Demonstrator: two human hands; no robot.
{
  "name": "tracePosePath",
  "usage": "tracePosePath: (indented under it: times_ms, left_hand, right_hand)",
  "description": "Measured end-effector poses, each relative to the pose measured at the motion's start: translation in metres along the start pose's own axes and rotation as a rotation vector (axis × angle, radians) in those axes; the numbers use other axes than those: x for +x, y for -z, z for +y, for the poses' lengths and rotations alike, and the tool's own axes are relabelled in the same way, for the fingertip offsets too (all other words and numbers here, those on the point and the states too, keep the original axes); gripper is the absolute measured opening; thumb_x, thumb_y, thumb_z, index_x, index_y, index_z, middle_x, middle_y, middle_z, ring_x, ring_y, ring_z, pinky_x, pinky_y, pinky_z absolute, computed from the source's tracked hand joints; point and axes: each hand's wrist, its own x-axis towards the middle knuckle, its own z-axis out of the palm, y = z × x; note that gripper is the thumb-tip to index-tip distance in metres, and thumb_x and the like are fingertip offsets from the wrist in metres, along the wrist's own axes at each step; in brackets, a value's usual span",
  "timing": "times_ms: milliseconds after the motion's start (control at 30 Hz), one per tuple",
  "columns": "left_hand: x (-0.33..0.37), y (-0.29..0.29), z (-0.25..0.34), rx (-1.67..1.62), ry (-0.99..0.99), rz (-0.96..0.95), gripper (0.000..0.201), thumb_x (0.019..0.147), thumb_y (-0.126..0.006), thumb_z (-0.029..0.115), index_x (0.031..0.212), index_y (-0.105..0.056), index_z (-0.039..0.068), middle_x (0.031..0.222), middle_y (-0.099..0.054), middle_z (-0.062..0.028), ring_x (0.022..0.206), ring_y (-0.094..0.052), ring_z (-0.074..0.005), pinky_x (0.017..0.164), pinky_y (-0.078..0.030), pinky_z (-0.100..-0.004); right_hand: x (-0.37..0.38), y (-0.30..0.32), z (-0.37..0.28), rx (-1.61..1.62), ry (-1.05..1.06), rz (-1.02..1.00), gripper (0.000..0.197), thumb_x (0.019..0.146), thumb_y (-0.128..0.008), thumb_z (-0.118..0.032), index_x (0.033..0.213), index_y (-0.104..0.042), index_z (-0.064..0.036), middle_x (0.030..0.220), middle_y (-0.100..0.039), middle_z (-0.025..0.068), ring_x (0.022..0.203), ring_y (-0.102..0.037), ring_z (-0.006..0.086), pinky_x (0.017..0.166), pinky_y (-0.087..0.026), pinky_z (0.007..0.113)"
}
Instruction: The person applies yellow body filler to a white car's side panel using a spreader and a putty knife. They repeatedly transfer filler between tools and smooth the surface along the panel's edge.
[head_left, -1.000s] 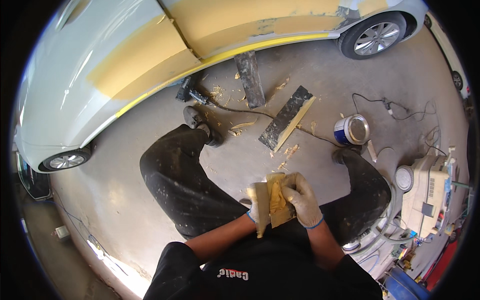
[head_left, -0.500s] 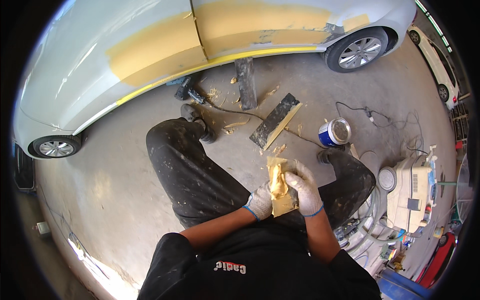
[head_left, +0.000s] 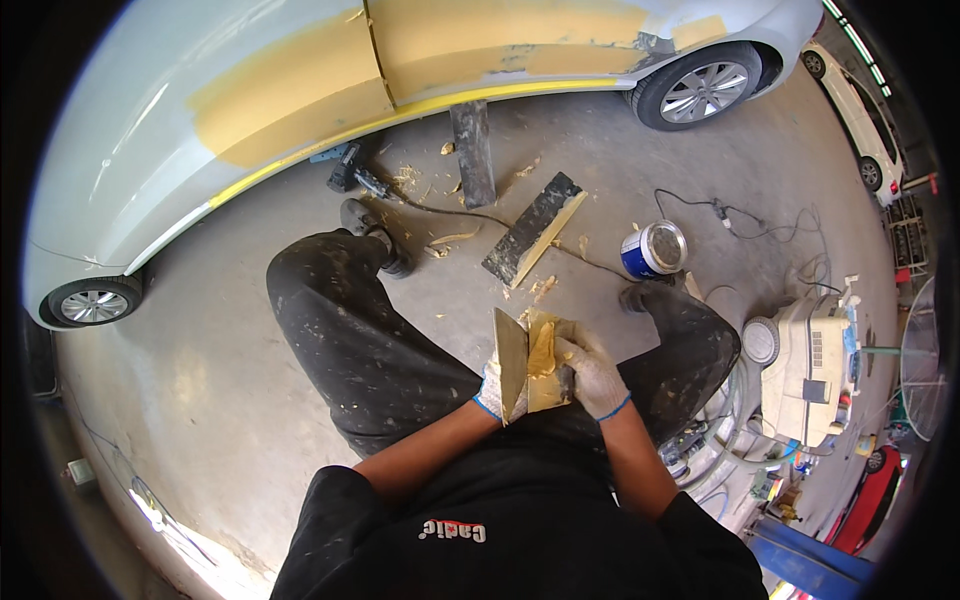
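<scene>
In my gloved left hand point(head_left: 488, 388) I grip a flat putty spreader point(head_left: 511, 362), standing nearly on edge. My gloved right hand point(head_left: 598, 374) is closed on a second putty spreader point(head_left: 550, 391), its face turned up. A lump of soft yellow filler point(head_left: 541, 350) lies on that second spreader, close to the first one's blade. Both spreaders are held in front of my waist, between my knees, and are smeared with dried filler. Most of my left fingers are hidden behind the first spreader.
Ahead stands a silver car point(head_left: 130, 130) with a broad yellow filler patch point(head_left: 290, 105). On the floor are two long dark boards point(head_left: 473, 150), a corded power tool point(head_left: 347, 170), yellow scraps and a blue-white can point(head_left: 640, 255). A beige machine point(head_left: 805, 370) stands right, near cables and hoses.
The left-hand spreader has come up and apart from the other, now showing on edge. The filler on the right-hand one looks flatter. The whole view has shifted slightly.
</scene>
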Motion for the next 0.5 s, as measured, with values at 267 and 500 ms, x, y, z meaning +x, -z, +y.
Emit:
tracePosePath:
  times_ms: [267, 500]
  left_hand:
    - [0.024, 0.08, -0.041, 0.518, -0.101, 0.161, 0.048, 0.107, -0.054, 0.033, 0.146, -0.05, 0.005, 0.13, -0.065, -0.0151, 0.113, -0.068, -0.0286, 0.095, -0.057, -0.0442]
    - [0.005, 0.073, -0.032, 0.426, -0.105, 0.159, 0.05, 0.108, -0.056, 0.04, 0.147, -0.051, 0.009, 0.133, -0.064, -0.01, 0.113, -0.068, -0.0268, 0.094, -0.058, -0.0433]
  right_hand:
    - [0.007, -0.009, -0.014, -0.013, 0.07, -0.039, 0.023, 0.101, -0.061, -0.015, 0.119, -0.064, -0.0019, 0.099, -0.066, 0.0, 0.077, -0.059, 0.0053, 0.061, -0.048, 0.023]
    - [0.006, -0.021, -0.012, 0.034, 0.215, -0.073, 0.022, 0.103, -0.061, -0.014, 0.123, -0.063, -0.0047, 0.103, -0.063, -0.0019, 0.091, -0.058, 0.0055, 0.079, -0.051, 0.022]
